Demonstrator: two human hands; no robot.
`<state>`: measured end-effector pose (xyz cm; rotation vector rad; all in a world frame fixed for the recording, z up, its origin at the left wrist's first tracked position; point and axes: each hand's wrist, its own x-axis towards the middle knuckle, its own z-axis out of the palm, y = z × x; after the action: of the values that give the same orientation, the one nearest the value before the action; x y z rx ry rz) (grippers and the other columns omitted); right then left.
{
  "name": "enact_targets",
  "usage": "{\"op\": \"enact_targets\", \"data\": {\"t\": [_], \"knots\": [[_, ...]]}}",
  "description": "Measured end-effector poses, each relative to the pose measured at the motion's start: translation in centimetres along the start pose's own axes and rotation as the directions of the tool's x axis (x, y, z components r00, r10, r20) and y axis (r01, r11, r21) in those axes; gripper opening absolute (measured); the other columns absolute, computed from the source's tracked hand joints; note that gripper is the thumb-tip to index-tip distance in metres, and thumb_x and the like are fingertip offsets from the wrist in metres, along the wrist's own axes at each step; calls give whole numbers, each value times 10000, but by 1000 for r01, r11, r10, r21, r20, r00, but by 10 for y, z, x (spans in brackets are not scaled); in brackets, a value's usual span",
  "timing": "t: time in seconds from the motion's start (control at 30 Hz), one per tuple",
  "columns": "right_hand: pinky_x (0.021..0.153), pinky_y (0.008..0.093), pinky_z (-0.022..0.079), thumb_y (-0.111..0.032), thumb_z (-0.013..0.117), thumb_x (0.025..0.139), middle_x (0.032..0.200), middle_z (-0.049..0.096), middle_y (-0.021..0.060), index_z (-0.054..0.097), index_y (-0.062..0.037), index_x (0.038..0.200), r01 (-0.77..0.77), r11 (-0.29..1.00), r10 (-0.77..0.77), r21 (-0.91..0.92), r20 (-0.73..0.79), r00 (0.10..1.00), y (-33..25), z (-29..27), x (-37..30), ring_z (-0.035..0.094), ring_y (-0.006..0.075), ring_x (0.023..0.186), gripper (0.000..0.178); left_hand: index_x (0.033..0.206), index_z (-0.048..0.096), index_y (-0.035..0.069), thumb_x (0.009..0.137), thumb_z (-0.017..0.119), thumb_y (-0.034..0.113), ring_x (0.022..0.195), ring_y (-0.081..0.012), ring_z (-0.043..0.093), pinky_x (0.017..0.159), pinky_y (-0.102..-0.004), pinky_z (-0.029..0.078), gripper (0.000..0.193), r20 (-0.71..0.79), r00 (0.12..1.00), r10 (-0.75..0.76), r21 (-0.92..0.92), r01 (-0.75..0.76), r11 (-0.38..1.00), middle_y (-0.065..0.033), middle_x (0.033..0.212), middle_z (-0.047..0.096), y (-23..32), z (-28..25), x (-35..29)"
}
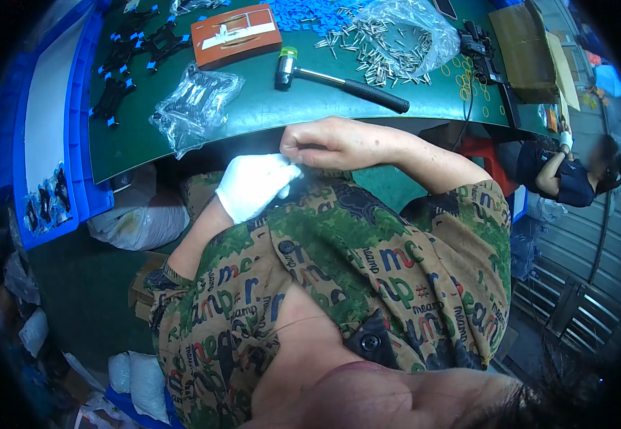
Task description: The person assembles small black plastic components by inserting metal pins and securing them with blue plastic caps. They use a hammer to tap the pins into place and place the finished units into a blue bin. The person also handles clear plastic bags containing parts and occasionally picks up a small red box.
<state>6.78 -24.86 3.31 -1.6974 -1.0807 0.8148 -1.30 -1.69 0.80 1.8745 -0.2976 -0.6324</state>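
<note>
My left hand wears a white knitted glove and is held in front of my body, just off the table's near edge. Its fingers are curled in, and what they may hold is hidden. My bare right hand meets it from the right, thumb and fingers pressed together against the glove's finger end. Whether it pinches the glove or a small thing there, I cannot make out. Beyond the hands, a hammer with a black grip and a yellow-green cap lies on the green table. A clear plastic bag with dark parts lies near the edge.
An orange-brown box stands behind the hammer. Metal pins spill from a clear bag, beside blue pieces and yellow rings. Black parts with blue tips lie left, near a blue crate. A co-worker sits right.
</note>
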Motion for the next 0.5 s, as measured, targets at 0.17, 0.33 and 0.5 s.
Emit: {"op": "enact_targets", "data": {"t": [0.17,0.33,0.5], "knots": [[866,357,501,-159,557,1029,1002,637,83,576,-48,1099,83,995,-81,48,-39,996,9,9,-2,623,198,936,133,997,761,11,990,630,239,619,-83,605,583,-250,469,262,15,999,-33,54,33,998,-24,689,677,4,0,1],[895,353,501,-177,565,1040,1041,644,86,585,-17,1105,25,995,-34,95,91,995,2,-3,4,621,198,978,174,984,759,-6,976,662,207,612,-85,610,569,-247,463,234,28,1000,-9,-5,9,1000,-28,688,683,-11,2,1],[861,337,496,-198,564,1049,994,626,70,577,-30,1105,-2,995,-7,102,81,997,0,0,1,592,162,928,177,973,759,-9,969,672,196,602,-84,605,557,-243,457,223,31,995,97,59,-99,993,-27,683,680,-16,3,1]]}}
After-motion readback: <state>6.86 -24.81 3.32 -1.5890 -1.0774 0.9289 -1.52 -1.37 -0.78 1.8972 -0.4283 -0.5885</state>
